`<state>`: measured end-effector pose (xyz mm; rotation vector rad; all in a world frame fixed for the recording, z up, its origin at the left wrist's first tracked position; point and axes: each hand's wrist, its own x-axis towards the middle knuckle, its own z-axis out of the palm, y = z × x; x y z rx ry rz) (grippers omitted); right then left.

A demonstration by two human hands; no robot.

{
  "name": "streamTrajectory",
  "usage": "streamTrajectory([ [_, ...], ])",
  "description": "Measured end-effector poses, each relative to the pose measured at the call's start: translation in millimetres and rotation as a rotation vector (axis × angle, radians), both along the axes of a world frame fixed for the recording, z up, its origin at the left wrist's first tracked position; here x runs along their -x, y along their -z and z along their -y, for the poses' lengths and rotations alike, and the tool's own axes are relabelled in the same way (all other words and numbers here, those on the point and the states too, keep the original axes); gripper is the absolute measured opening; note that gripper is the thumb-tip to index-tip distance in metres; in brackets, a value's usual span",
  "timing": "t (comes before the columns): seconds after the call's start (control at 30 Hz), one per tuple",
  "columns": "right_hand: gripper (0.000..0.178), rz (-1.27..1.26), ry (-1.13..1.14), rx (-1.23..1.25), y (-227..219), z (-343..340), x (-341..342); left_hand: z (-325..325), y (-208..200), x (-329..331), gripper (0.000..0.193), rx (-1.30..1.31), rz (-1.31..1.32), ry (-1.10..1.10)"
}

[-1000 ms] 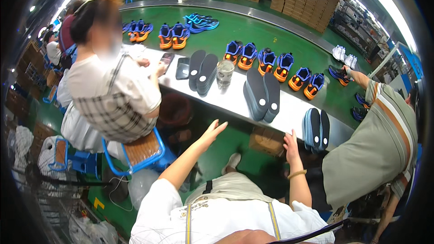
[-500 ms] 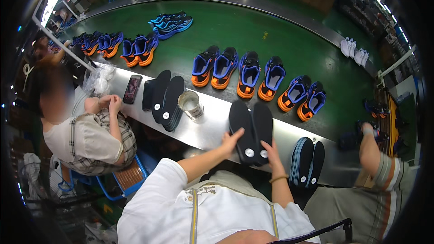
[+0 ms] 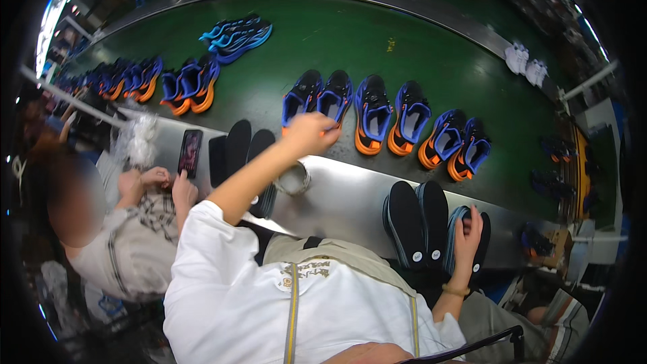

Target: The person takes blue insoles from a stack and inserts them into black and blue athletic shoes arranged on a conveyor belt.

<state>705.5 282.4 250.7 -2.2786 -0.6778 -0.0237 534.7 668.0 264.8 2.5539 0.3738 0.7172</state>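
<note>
At centre, my left hand [image 3: 312, 136] overlaps a black-and-orange shoe [image 3: 335, 96]; lower right, my right hand [image 3: 467, 234] overlaps black insoles [image 3: 483, 239]; I can't tell either grip's hold, and lowering my left forearm might topple the cup [image 3: 294, 180].

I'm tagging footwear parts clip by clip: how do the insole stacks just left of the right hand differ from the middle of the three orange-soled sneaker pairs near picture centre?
The insole stacks are flat layers, black on top with grey-blue edges; the orange-soled sneakers are whole shoes, black with blue collars. The insole stacks lie on the metal ledge; the orange-soled sneakers stand on the green surface. Both sit side by side in twos.
</note>
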Motion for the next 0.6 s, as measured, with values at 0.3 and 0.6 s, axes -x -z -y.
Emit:
streamTrajectory([
  [0.3, 0.075, 0.450, -0.300, 0.729, 42.1, -239.6, -1.6, -75.3, 99.3, -23.9, 0.049, -0.226, -0.670, -0.008],
  [0.6, 0.062, 0.417, -0.305, 0.647, 59.0, -218.7, -68.2, -38.1, 97.2, -93.0, 0.029, 0.132, -0.529, 0.182],
])
